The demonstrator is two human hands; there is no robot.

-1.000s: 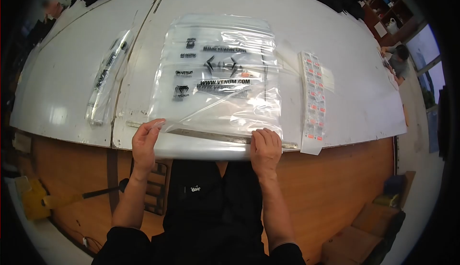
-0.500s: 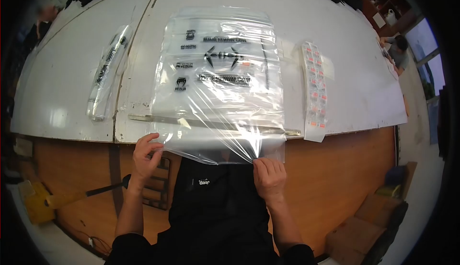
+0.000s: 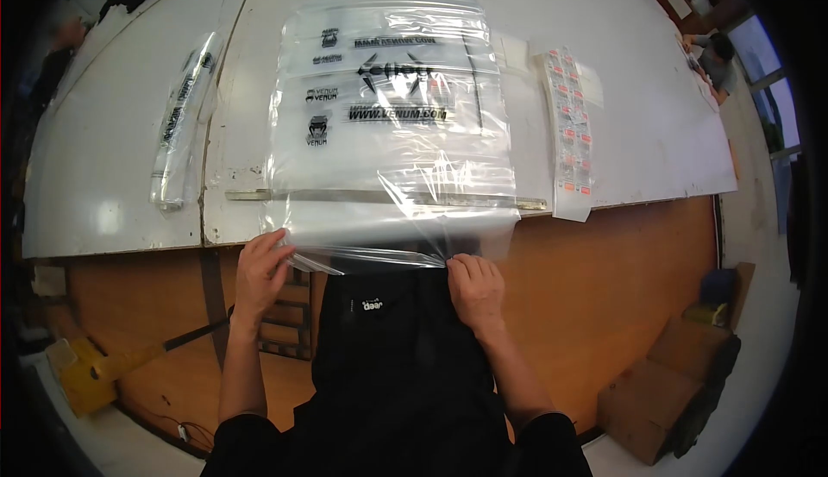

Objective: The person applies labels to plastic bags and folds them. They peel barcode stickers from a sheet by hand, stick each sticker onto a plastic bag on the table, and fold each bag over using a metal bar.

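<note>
A clear plastic bag (image 3: 388, 162) printed with black VENUM lettering lies flat on the white table, its near end hanging over the edge towards me. My left hand (image 3: 263, 272) pinches the bag's near left corner between thumb and fingers. At the near edge, right of the middle, my right hand (image 3: 476, 291) is closed on the film, and creases run from its fingertips. A long thin metal strip (image 3: 388, 198) crosses the bag near the table edge; whether it lies over or under the film is hard to tell.
To the left lies a rolled clear printed bag (image 3: 183, 128). A sheet of red-and-white stickers (image 3: 571, 132) is on the right. A person (image 3: 716, 63) sits at the far right of the table (image 3: 642, 132). Cardboard boxes (image 3: 664, 382) stand on the floor at lower right.
The view has shifted, so the table things sit higher. My right hand has moved slightly left and up with the bag's near edge, and the long creases have eased. My left fingers have closed in.
</note>
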